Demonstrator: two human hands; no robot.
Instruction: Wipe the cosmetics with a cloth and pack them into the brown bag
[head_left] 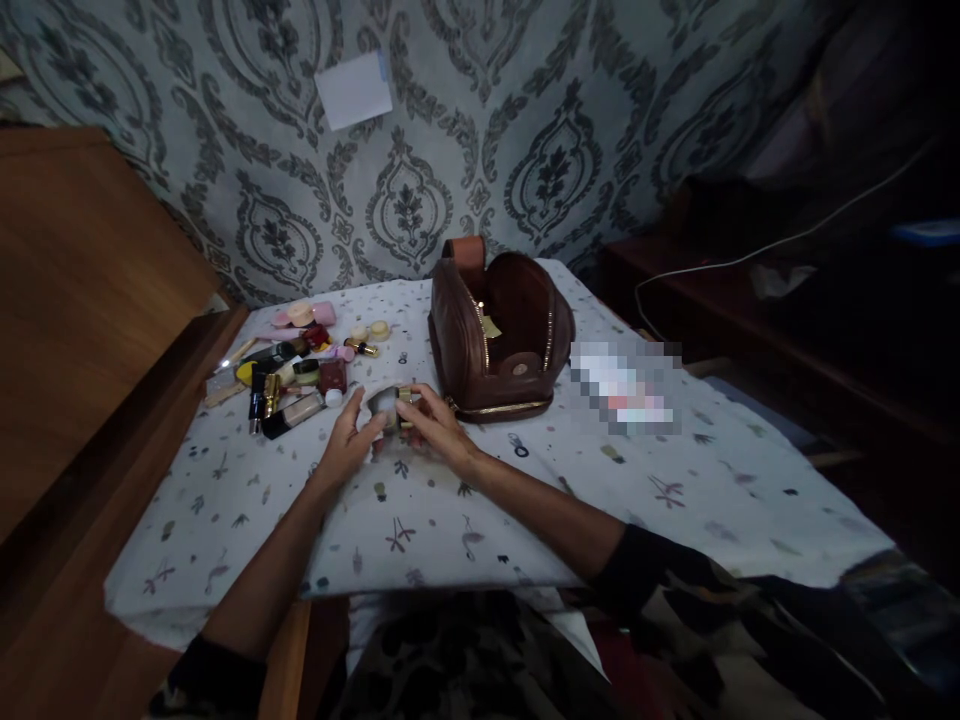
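Observation:
Both my hands meet over the white patterned cloth (465, 500), in front of an open brown leather bag (499, 335). My left hand (349, 435) and my right hand (435, 425) together hold a small round cosmetic container (390, 405) with a gold cap facing right. The container sits just left of the bag's front edge. The bag's zip is undone and its inside shows.
A pile of several cosmetics (296, 370), tubes, bottles and compacts, lies at the far left of the cloth. A blurred flat item (626, 385) lies right of the bag. A wooden headboard (90, 300) runs along the left. Patterned wallpaper with a paper note (352, 88) stands behind.

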